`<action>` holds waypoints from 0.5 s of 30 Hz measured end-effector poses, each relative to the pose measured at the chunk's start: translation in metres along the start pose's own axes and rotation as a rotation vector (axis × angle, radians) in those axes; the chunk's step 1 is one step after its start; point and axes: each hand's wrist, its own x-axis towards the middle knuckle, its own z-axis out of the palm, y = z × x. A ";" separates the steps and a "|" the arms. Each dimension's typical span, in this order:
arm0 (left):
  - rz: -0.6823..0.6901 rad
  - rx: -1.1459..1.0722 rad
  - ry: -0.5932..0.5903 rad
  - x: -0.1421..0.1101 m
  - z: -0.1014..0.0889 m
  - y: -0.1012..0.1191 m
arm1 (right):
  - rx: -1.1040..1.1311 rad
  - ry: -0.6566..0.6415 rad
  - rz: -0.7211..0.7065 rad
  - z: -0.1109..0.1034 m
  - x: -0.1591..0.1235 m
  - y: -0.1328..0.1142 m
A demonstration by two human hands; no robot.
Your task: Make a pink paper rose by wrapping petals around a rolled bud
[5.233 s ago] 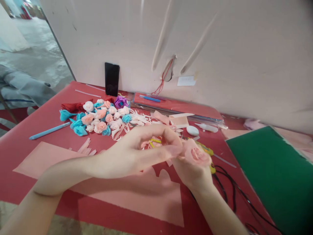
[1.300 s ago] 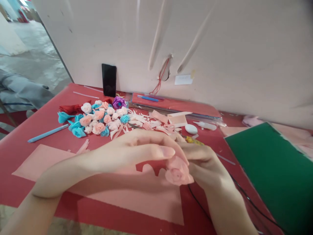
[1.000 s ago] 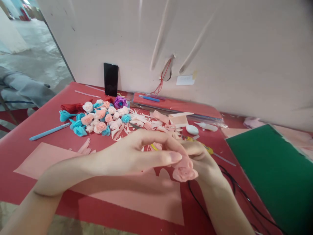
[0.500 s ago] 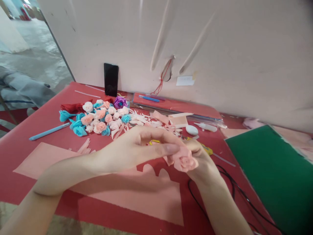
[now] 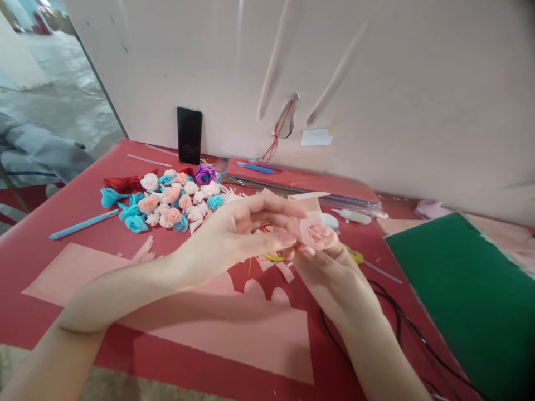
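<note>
A pale pink paper rose (image 5: pixel 320 235) is held up between my two hands, its bloom facing me. My left hand (image 5: pixel 246 231) pinches the rose's base from the left with thumb and fingers. From the right, my right hand (image 5: pixel 330 273) closes around its lower side; some of those fingertips are hidden behind the bloom. Under the hands lies a pink paper sheet (image 5: pixel 234 328) with scalloped petal shapes along its upper edge. Scissors with yellow handles (image 5: pixel 273 257) show partly below my left fingers, among pink paper scraps (image 5: pixel 285 272).
Several finished paper flowers (image 5: pixel 171 203) are heaped at the left back. A black phone (image 5: pixel 189 135) leans on the wall. A yellow glue gun (image 5: pixel 355 255) with a black cable (image 5: pixel 397 312) lies right, by a green board (image 5: pixel 463 289). A blue stick (image 5: pixel 83 224) lies left.
Both hands have raised the rose and tipped its bloom upward from its lower, downward-facing position a second ago. My left fingers have spread a little around its base.
</note>
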 end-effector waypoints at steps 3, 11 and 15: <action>-0.023 0.009 0.022 0.000 0.000 0.000 | -0.117 0.066 -0.061 0.001 -0.006 0.002; -0.095 -0.152 -0.014 0.001 -0.002 -0.003 | -0.627 0.402 -0.238 0.013 -0.020 -0.004; -0.094 -0.117 -0.020 0.001 0.000 -0.005 | -0.643 0.494 -0.238 0.016 -0.021 -0.005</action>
